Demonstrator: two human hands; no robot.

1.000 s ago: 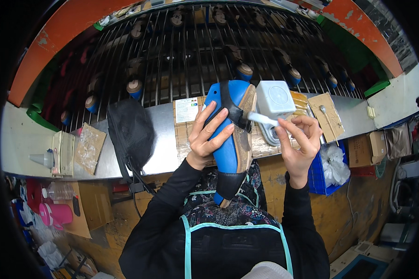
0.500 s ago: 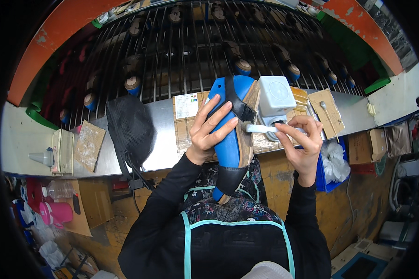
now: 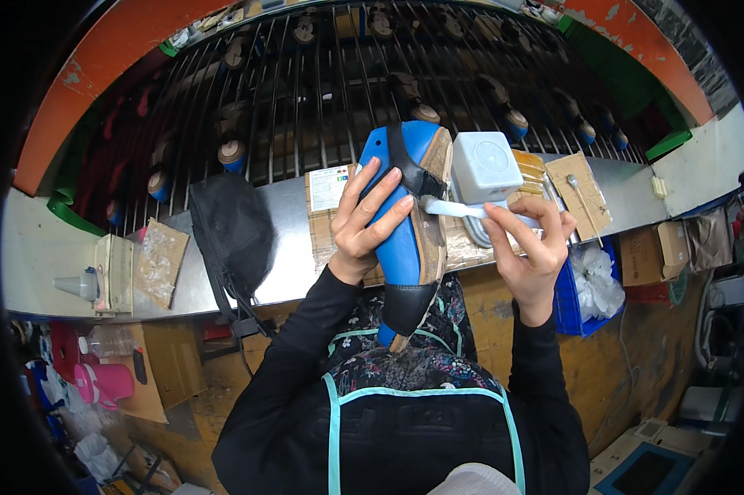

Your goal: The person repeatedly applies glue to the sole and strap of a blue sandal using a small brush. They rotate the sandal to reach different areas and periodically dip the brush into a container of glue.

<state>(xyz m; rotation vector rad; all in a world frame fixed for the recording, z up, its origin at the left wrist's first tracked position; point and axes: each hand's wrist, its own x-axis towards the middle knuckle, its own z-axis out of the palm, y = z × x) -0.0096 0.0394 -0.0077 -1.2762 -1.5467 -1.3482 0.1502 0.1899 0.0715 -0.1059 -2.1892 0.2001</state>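
Note:
A blue shoe last (image 3: pixel 398 252) with black straps (image 3: pixel 422 179) and a tan, rough underside is held on its side, its narrow end toward my lap. My left hand (image 3: pixel 363 227) is wrapped round it, fingers spread over the blue side. Between thumb and fingers, my right hand (image 3: pixel 530 247) pinches a white-handled brush (image 3: pixel 462 209). Its head meets the underside's edge, just below the wider black strap. Behind the brush stands a pale grey-blue square container (image 3: pixel 487 165), close to the shoe's right side.
Beyond the metal bench (image 3: pixel 293 223) is a rack of dark rods (image 3: pixel 330 91) carrying several lasts. A black mesh bag (image 3: pixel 233 235) lies to the left. At the right, a cotton-tipped stick (image 3: pixel 583 198) rests on cardboard, above a blue bin (image 3: pixel 566 299) with white crumpled material.
The shoe, with my left hand on it, has shifted slightly left and away from me. The brush head has moved the same way and still touches near the strap.

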